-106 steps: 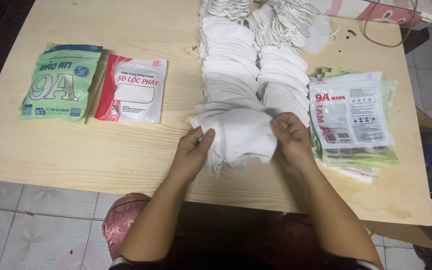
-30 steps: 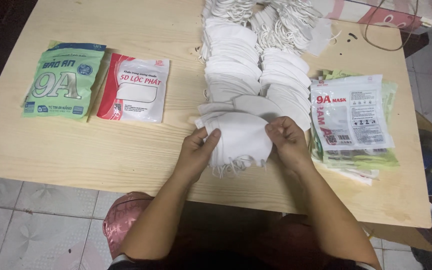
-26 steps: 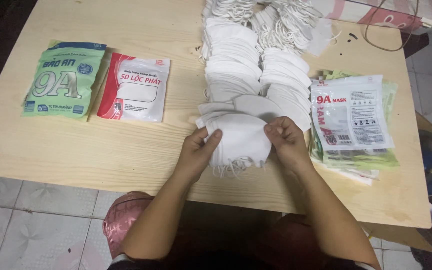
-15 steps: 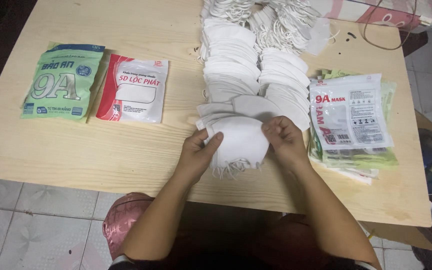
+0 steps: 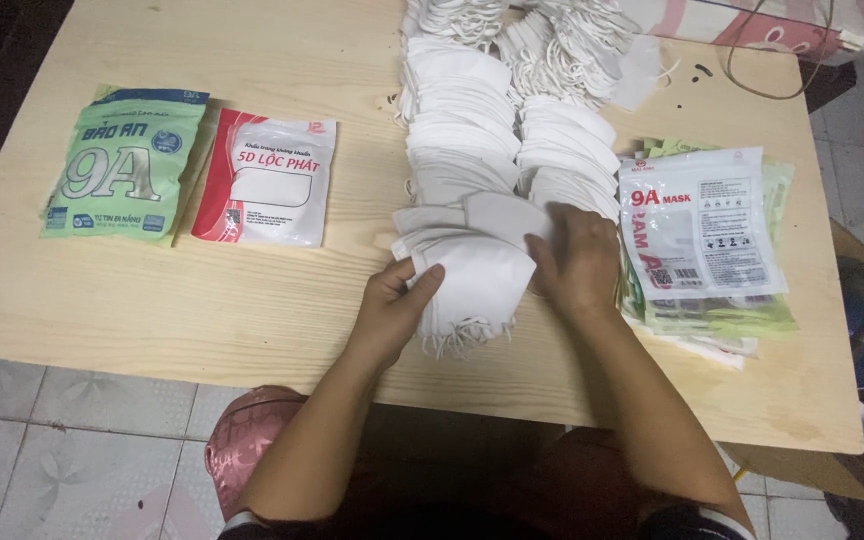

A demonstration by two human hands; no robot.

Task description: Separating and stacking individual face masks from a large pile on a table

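Observation:
A small stack of white folded face masks (image 5: pixel 477 280) lies at the near edge of the wooden table (image 5: pixel 252 310). My left hand (image 5: pixel 397 305) grips its left side, thumb on top. My right hand (image 5: pixel 577 260) holds the right side, fingers curled over the masks. Two long rows of white masks (image 5: pixel 507 130) run away from my hands toward the far edge, ending in a tangle of white ear loops (image 5: pixel 562 40).
A pile of flat clear-and-white mask packets (image 5: pixel 702 235) lies right of my right hand. A green packet (image 5: pixel 122 165) and a red-and-white packet (image 5: pixel 267 180) lie at the left. A pink stool (image 5: pixel 252 450) shows under the table's front edge.
My hands have shifted slightly on the stack, squaring the masks together; the stack sits a little more upright and gathered than before.

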